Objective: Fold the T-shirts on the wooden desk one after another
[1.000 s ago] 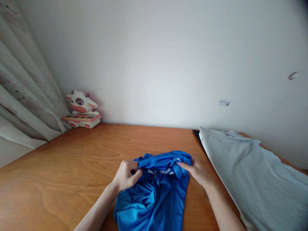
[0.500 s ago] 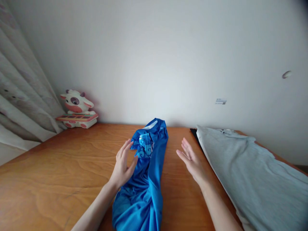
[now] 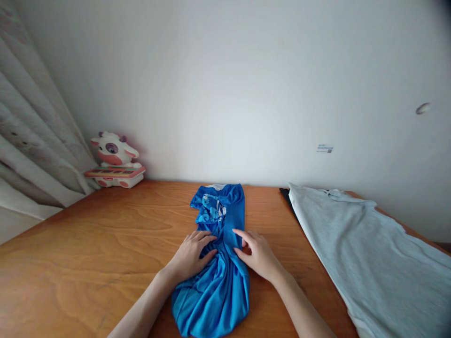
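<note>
Blue cloth (image 3: 211, 305) lies lengthwise on the table (image 3: 88, 249), in front of the person, printed end toward the wall (image 3: 225, 94), near end bunched and rounded. Half a second ago its far end stood up in a peak and both hands were clear of it; now that end is down, lower and flatter, and both hands are on the cloth. A second ago they gripped its upper edge. Judgement: the work has gone from lifting to settling the cloth; folds still run down its middle.

Left hand (image 3: 193, 253): palm down over the left edge, fingers loosely spread, no grip seen. Right hand (image 3: 259, 256): at the right edge, thumb and forefinger apart, fingertips touching; can't tell if the other fingers, partly hidden, pinch anything.

Grey cloth (image 3: 369, 253) lies well apart at right, unchanged. Toy (image 3: 118, 162) stays by the curtain (image 3: 31, 131).
</note>
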`<move>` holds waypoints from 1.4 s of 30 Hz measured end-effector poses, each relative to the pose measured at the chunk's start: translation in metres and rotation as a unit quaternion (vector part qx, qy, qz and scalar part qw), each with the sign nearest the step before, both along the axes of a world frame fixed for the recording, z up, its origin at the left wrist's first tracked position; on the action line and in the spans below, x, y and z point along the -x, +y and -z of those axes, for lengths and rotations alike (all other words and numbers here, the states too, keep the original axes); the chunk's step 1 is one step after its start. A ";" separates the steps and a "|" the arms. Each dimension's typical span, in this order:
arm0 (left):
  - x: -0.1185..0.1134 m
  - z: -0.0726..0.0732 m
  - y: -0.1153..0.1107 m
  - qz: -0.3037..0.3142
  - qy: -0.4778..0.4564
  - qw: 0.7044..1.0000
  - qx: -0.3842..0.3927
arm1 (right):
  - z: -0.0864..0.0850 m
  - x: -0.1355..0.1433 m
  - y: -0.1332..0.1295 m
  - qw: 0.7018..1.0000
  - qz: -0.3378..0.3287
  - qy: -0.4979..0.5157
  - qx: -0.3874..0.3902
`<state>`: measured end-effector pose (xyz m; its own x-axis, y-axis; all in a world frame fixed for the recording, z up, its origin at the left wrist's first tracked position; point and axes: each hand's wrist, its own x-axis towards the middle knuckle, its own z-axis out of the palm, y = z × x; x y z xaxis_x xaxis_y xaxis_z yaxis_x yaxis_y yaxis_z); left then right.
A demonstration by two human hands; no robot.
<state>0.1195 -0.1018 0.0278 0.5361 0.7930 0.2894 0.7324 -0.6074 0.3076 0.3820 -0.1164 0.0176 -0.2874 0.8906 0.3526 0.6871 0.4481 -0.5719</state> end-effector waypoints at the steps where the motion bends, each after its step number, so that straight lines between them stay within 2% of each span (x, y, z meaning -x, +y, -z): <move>1: 0.000 0.000 0.000 0.001 -0.001 1.000 0.003 | -0.001 0.001 0.000 1.000 -0.007 -0.008 0.013; 5: 0.000 0.001 0.001 -0.006 -0.009 1.000 0.007 | -0.002 0.001 -0.001 1.000 -0.006 0.003 0.030; 11: 0.000 0.001 -0.001 0.026 -0.008 0.999 0.026 | -0.006 0.010 -0.007 1.000 0.014 0.001 0.023; 15: 0.002 0.006 0.001 -0.005 0.003 1.000 0.024 | -0.011 0.009 -0.007 0.999 0.023 -0.031 0.035; 17: 0.005 0.011 0.003 -0.024 0.007 1.000 0.012 | -0.011 0.000 -0.003 0.996 0.060 -0.054 0.032; 19: 0.009 0.016 0.006 -0.036 0.015 0.999 0.005 | -0.011 -0.015 0.001 0.987 0.127 -0.089 0.033; 23: 0.021 0.023 0.012 -0.061 0.033 0.998 -0.009 | -0.010 -0.047 0.005 0.938 0.291 -0.172 0.072; 25: 0.025 0.024 0.014 -0.074 0.037 0.997 -0.012 | -0.011 -0.057 0.005 0.912 0.344 -0.208 0.082; 27: 0.027 0.023 0.015 -0.078 0.046 0.996 -0.008 | -0.013 -0.061 0.005 0.898 0.371 -0.231 0.050; 29: 0.028 0.022 0.014 -0.070 0.052 0.996 -0.006 | -0.014 -0.056 0.005 0.911 0.352 -0.214 -0.018; 32: 0.027 0.019 0.012 -0.041 0.046 0.998 -0.014 | -0.010 -0.034 0.005 0.963 0.220 -0.122 -0.100; 34: 0.025 0.017 0.011 -0.013 0.045 0.999 -0.012 | -0.005 -0.014 0.003 0.985 0.121 -0.083 -0.094; 36: 0.022 0.016 0.010 0.006 0.053 0.999 -0.002 | 0.003 0.004 0.001 0.992 0.071 -0.090 -0.044; 39: 0.019 0.015 0.011 0.002 0.068 0.998 0.014 | 0.011 0.013 0.001 0.984 0.098 -0.141 0.036; 42: 0.020 0.015 0.013 -0.009 0.081 0.997 0.015 | 0.014 0.001 0.005 0.967 0.165 -0.177 0.075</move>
